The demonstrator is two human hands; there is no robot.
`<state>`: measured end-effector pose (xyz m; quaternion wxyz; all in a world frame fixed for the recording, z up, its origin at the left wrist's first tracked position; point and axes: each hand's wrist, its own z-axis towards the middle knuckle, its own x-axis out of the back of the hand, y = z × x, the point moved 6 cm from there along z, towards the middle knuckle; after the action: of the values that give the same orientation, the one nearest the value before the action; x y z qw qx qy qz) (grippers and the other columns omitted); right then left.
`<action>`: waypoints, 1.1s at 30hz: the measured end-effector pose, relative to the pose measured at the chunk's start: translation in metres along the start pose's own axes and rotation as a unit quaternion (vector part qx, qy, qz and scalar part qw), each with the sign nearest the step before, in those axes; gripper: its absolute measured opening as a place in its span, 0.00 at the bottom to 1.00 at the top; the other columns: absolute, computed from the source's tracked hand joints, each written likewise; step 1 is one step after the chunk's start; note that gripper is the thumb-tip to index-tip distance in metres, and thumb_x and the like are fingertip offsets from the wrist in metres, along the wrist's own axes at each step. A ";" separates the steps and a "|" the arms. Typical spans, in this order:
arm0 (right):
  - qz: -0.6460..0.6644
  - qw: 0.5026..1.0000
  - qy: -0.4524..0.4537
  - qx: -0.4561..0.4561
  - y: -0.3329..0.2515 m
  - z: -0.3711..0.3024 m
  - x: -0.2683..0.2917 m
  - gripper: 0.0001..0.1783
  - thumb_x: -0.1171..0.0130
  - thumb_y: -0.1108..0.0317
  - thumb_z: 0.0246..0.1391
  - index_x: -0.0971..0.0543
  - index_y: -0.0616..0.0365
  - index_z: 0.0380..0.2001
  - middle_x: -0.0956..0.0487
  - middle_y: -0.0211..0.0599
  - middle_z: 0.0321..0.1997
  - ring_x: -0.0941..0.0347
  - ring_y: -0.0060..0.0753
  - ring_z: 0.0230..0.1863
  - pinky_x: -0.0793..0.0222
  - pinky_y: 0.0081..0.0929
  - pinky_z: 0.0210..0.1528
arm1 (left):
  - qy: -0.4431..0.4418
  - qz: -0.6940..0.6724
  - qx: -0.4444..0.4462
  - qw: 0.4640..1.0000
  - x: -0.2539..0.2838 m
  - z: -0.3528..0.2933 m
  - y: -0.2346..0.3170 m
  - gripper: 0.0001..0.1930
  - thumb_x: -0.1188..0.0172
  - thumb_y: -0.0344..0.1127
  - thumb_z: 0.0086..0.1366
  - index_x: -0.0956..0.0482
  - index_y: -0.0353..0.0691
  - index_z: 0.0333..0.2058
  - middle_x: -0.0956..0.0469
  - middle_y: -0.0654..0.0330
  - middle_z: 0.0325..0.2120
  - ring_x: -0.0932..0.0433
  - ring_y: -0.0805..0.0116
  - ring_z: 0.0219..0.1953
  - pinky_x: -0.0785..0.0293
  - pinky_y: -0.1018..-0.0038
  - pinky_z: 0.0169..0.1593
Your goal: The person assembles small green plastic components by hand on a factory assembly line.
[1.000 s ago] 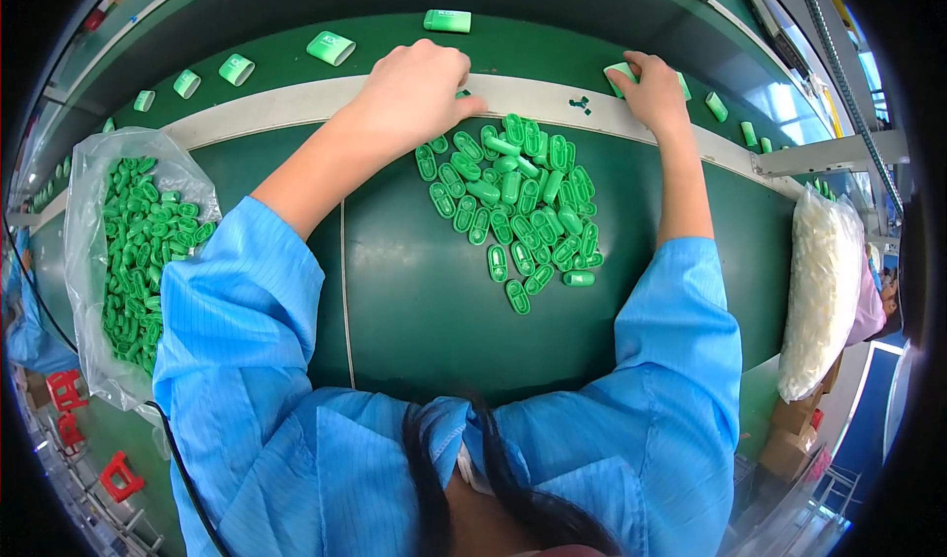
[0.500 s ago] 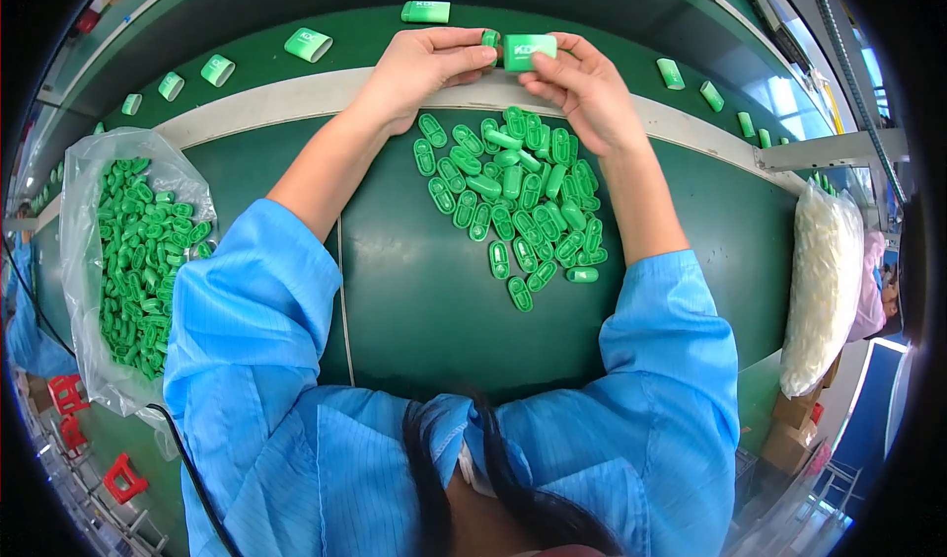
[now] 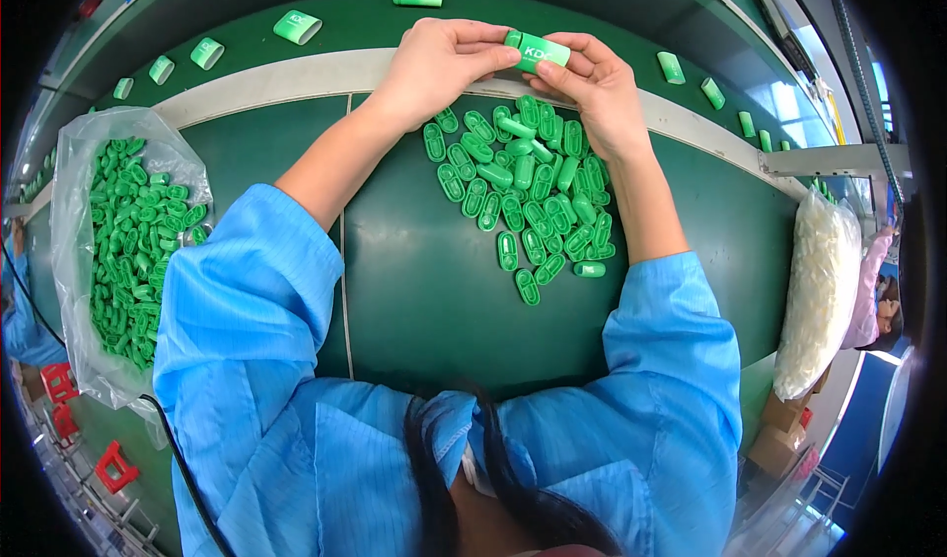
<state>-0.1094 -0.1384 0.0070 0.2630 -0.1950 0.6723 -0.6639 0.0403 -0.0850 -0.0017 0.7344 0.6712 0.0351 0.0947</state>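
Observation:
My left hand (image 3: 432, 66) pinches a small green oval cap (image 3: 513, 38) at the far rail. The cap sits against the left end of a light-green printed casing (image 3: 548, 53), slightly tilted; whether it is seated inside cannot be made out. Around the casing's right side, the thumb and fingers of my right hand (image 3: 604, 93) are closed. A loose pile of green oval caps (image 3: 541, 187) lies on the dark green table between my forearms, some with the hollow side up.
Beyond the pale rail (image 3: 266, 83), several green casings (image 3: 298, 27) lie spaced along a green belt (image 3: 355, 26). To the left, a clear plastic bag (image 3: 74, 192) holds many green caps. A full bag of whitish pieces (image 3: 814, 300) stands at the right. Red stools (image 3: 116, 466) are lower left.
The cap and casing, apart before, have come together end to end between my hands. The casing now tilts down to the right. The view has shifted slightly.

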 end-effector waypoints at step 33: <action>-0.466 0.843 0.223 0.146 -0.028 0.016 0.074 0.19 0.41 0.58 0.45 0.23 0.54 0.41 0.21 0.38 0.37 0.25 0.36 0.34 0.31 0.28 0.39 | 0.012 0.352 -0.129 0.927 0.006 0.046 0.001 0.19 0.46 0.36 0.55 0.29 0.37 0.46 0.23 0.53 0.28 0.23 0.60 0.32 0.28 0.71 0.37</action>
<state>-0.1608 -0.1975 0.0286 -0.2093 -0.2918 0.4379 -0.8242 0.0544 -0.1286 0.0040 0.7335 0.5389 -0.2068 0.3589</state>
